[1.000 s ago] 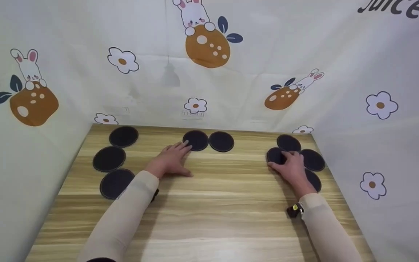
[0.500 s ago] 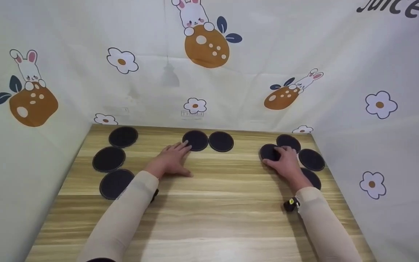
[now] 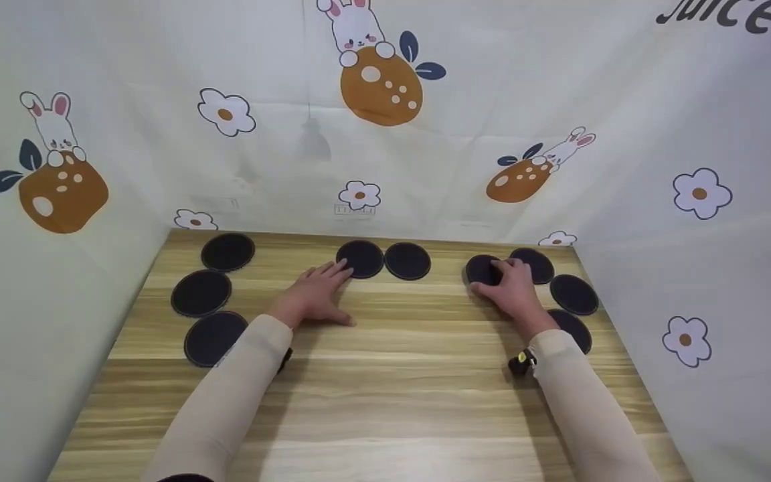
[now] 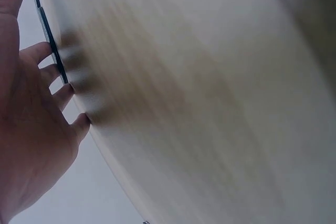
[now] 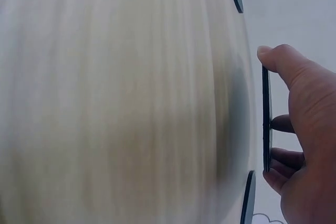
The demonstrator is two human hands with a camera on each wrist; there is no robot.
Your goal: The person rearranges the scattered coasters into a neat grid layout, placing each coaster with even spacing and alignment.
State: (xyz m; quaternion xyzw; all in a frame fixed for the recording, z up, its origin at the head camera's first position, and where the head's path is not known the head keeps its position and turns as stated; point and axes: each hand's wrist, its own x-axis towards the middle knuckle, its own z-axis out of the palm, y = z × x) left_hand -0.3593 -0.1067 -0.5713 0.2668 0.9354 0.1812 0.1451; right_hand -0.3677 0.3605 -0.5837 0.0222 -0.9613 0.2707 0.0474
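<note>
My right hand (image 3: pixel 512 289) holds a round black coaster (image 3: pixel 481 270) by its edges, thumb on the near side and fingers on the far side. In the right wrist view this coaster (image 5: pixel 266 119) is seen edge-on, a little above the table. My left hand (image 3: pixel 314 293) lies spread on the table, fingertips touching the near edge of another black coaster (image 3: pixel 359 258). A second coaster (image 3: pixel 407 261) lies against that one on its right. Beside the right hand are three more: a back one (image 3: pixel 534 265), a middle one (image 3: pixel 574 294) and a front one (image 3: pixel 571 330), partly hidden by the wrist.
Three black coasters line the left side: a back one (image 3: pixel 227 252), a middle one (image 3: pixel 201 293) and a front one (image 3: pixel 215 338), which the left sleeve partly covers. A patterned cloth (image 3: pixel 278 174) encloses the wooden table (image 3: pixel 399 402) at the back and sides.
My right hand has carried its coaster up and leftward, away from the right-hand group and towards the middle pair. The left hand has stayed where it was.
</note>
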